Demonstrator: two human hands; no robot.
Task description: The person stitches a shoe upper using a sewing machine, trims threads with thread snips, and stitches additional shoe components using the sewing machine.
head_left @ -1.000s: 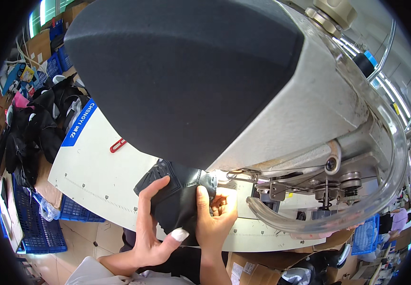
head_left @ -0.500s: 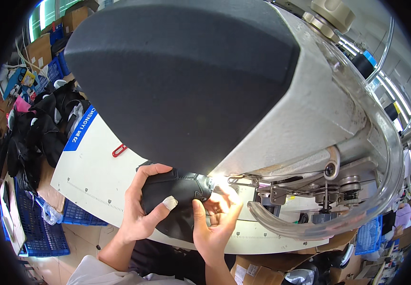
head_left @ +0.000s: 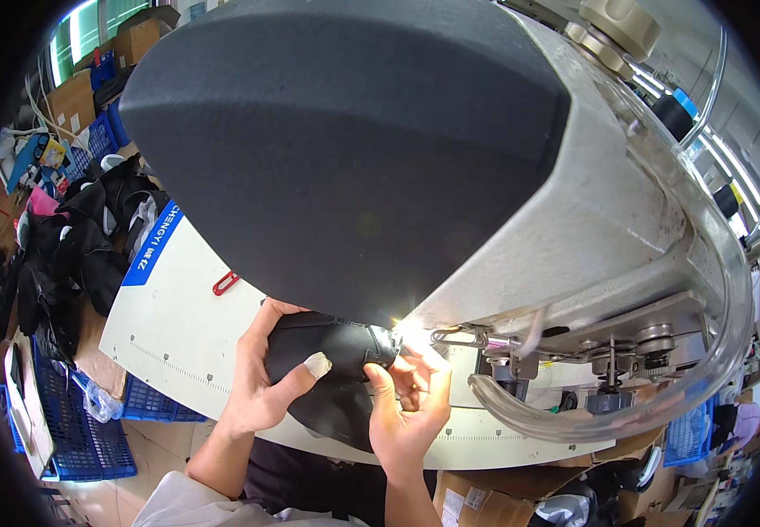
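A black leather piece with stitched seams, which looks like a shoe upper [head_left: 332,400], lies on the white sewing-machine table [head_left: 178,329] below the machine's head. My left hand [head_left: 261,373] grips its left side, fingers over the far edge and the thumb, wrapped in pale tape, pressed on top. My right hand [head_left: 411,395] pinches its right edge beside the brightly lit sewing spot, where glare and the machine's head hide the needle. The sewing machine [head_left: 345,149], with a black cover and a grey body, fills the upper middle.
A clear plastic tube [head_left: 573,429] curves around the machine's right side. A red metal clip-like part [head_left: 225,283] lies on the table. At left are a heap of black shoe pieces [head_left: 90,237] and blue crates [head_left: 90,439]; a cardboard box [head_left: 477,501] stands below the table's front edge.
A lever on the machine's right side has turned into a pale blur. The whole view has shifted slightly. Both hands keep their grip on the shoe upper, which has turned a little.
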